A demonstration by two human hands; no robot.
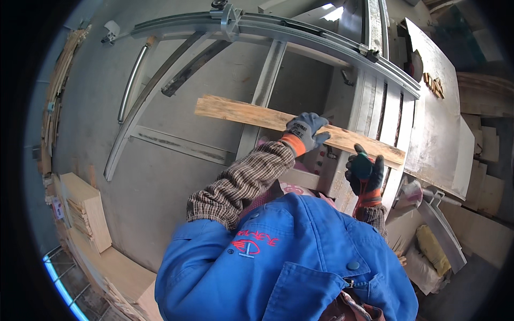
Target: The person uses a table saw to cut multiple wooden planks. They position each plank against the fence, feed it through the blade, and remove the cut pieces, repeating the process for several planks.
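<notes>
A narrow, pale wooden plank [241, 115] with darker streaks of grain lies aslant in front of the person, its left end farther away than its right. The left end juts out over the open metal frame [270, 75], and the right end lies over the grooved metal desk [391, 115]. The left hand [306, 131], in a grey-blue work glove with an orange cuff, grips the plank near its middle, fingers bent over it. The right hand [367, 174], in a dark glove, is at the near edge by the right end, fingers raised and spread apart; a round greenish patch shows at its palm, and I cannot tell whether it is a thing held or part of the glove, nor whether this hand touches the wood.

Checked sleeves [246, 176] cover the forearms, and a blue jacket [300, 251] fills the near middle. On the far side a long metal rail [321, 43] crosses the frame, a bracket [230, 24] standing on it. To the right is a flat metal desk [439, 128] bearing small wood scraps [435, 85]. Nearer on the right is a yellow bag [432, 249]. On the left, past the grey floor [176, 208], are a stack of pale boards [88, 214] and, farther off, thin wood strips [56, 85]
</notes>
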